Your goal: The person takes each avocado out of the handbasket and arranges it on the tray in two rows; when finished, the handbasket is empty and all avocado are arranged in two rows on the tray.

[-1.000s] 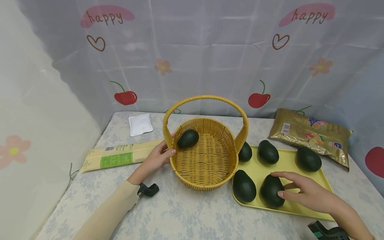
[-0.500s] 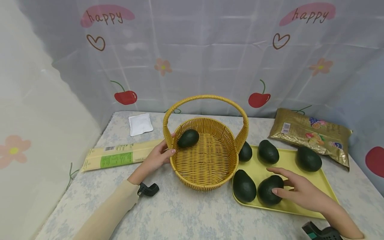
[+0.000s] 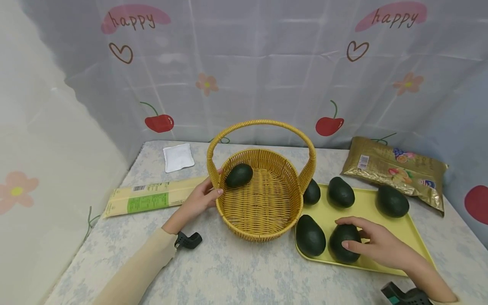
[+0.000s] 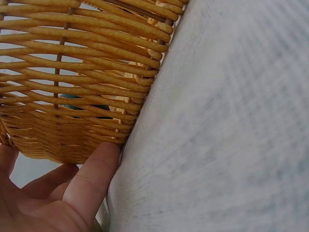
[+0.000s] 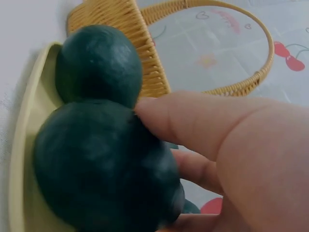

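Note:
In the head view my left hand (image 3: 198, 200) rests against the outer left side of a yellow wicker basket (image 3: 263, 235) with a tall hooped handle. The left wrist view has its fingers and thumb touching the woven wall (image 4: 91, 67) low down. One dark green avocado (image 3: 239, 175) lies inside the basket, at its left. My right hand (image 3: 375, 241) grips another avocado (image 3: 343, 243) at the front of a yellow tray (image 3: 385, 266). Its thumb presses the near side, with the fingers curled over the far side. Close to the left lies a neighbouring avocado (image 5: 99, 65).
Several more avocados, such as the far right avocado (image 3: 392, 201), lie on the tray. Behind it is a gold foil packet (image 3: 396, 173). A long cream and green packet (image 3: 152, 197) and a white square pouch (image 3: 179, 158) lie left of the basket.
My right hand has shifted slightly left, and its fingers have closed round the avocado, which turned a little in place. The left hand and basket have stayed put.

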### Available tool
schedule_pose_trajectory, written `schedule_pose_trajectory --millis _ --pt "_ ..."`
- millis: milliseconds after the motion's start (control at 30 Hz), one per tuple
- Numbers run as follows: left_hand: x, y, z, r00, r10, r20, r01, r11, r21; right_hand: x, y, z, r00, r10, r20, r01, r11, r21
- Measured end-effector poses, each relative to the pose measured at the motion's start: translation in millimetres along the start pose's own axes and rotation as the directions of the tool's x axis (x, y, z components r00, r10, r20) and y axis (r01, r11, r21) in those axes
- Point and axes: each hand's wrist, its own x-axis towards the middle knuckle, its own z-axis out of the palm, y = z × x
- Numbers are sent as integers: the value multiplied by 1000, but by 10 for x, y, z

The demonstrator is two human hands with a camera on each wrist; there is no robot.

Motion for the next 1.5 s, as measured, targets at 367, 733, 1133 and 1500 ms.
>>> schedule_pose_trajectory --millis 367,733,1133,1500 --pt "4 11 3 1000 7 -2 -7 1000 -5 -32 151 -129 993 -68 93 67 998 9" --pt "15 -20 8 1000 16 3 -15 1000 -10 -39 151 -165 991 -25 133 18 999 48" --pt "8 -9 8 1000 23 3 -23 1000 -8 -37 121 -225 985 42 169 -51 998 44" --pt "7 -6 6 1000 20 8 -20 1000 -19 30 -36 -442 998 14 57 -12 999 -47"
